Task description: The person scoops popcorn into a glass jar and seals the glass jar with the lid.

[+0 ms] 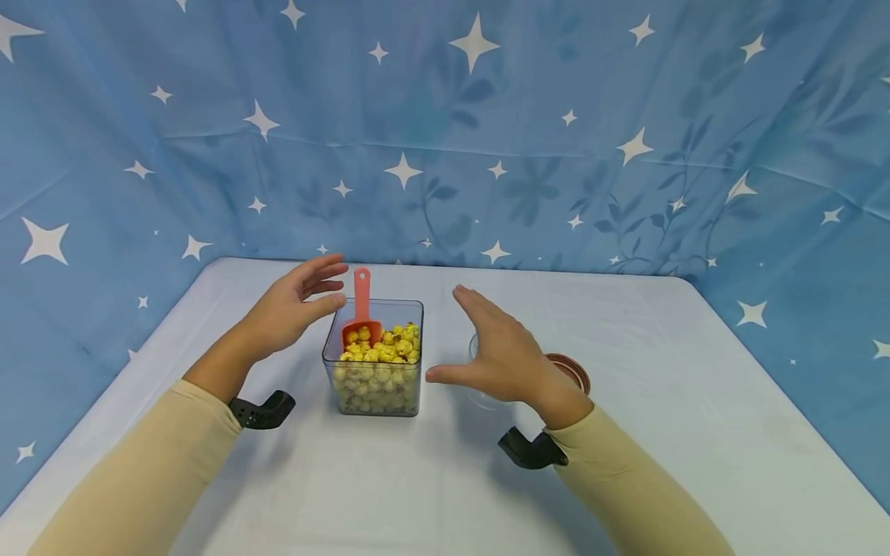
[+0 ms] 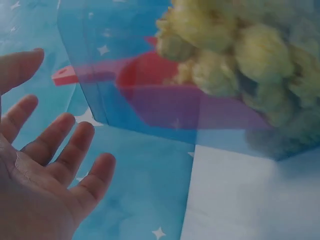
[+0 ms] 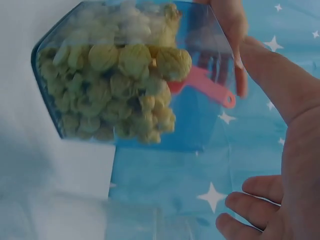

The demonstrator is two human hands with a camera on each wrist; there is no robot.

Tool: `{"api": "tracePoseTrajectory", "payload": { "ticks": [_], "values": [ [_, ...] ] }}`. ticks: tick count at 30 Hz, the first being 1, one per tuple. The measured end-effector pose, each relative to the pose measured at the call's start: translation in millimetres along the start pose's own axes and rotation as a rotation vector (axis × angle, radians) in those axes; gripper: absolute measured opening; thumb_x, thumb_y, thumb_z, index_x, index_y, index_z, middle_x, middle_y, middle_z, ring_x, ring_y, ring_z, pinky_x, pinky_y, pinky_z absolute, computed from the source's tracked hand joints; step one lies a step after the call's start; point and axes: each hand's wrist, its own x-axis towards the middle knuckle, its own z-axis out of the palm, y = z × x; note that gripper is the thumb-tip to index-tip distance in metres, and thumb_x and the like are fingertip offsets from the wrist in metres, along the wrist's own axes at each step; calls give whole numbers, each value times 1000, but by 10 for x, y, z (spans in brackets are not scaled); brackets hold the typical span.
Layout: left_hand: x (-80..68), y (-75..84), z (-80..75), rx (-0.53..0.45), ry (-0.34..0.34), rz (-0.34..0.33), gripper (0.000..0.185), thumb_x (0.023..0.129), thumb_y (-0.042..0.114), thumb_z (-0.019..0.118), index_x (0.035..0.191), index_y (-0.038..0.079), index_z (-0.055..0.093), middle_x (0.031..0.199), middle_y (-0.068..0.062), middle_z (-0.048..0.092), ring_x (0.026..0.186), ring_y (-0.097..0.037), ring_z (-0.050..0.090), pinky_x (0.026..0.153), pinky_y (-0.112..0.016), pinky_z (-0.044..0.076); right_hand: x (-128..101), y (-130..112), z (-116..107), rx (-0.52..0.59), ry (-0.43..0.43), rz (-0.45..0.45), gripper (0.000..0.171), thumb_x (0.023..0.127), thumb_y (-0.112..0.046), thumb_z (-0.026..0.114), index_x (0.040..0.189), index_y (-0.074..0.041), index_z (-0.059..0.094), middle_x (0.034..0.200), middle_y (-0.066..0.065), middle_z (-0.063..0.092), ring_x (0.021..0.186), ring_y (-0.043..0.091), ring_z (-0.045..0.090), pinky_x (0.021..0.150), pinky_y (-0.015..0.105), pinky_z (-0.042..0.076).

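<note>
A clear square box (image 1: 381, 390) of yellow popcorn (image 1: 389, 347) stands on the table. A red scoop (image 1: 362, 297) sits in it, handle up against the back left. My left hand (image 1: 281, 309) hovers by the box's left rear corner, fingers spread. The left wrist view shows this hand (image 2: 50, 170) apart from the box, holding nothing. To the right of the box is my right hand (image 1: 504, 351), thumb and fingers wide apart and holding nothing. In the right wrist view the box (image 3: 195, 125) lies beyond the right thumb.
Behind my right hand a clear round vessel (image 1: 484, 401) shows in part; its full shape is hidden. A brown ringed item (image 1: 574, 372) peeks out by the right wrist. A white cloth covers the table (image 1: 660, 386), and a blue starry curtain (image 1: 542, 131) hangs behind it.
</note>
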Motion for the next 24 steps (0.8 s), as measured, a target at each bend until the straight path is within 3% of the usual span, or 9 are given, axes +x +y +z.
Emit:
{"api": "tracePoseTrajectory", "payload": {
  "ticks": [9,18,24],
  "values": [
    [153,144,43,5,-108,22,49,104,22,56,149,6,45,151,-16,43,141,-36,36,112,-61,30,262,-193,102,59,-151,-32,112,76,-62,79,160,-10,25,164,5,22,149,24,24,114,51,31],
    [184,126,58,-9,-127,39,46,104,17,56,147,3,48,146,-15,50,136,-32,45,111,-54,36,398,-239,154,123,-247,-37,110,79,-53,81,160,-9,22,165,7,20,149,24,22,117,46,27],
    [156,128,44,30,-100,21,46,102,14,58,147,6,50,144,-12,53,131,-31,51,105,-51,44,412,-236,188,125,-259,-4,109,80,-54,80,160,-7,22,162,9,27,147,26,28,115,47,32]
  ]
}}
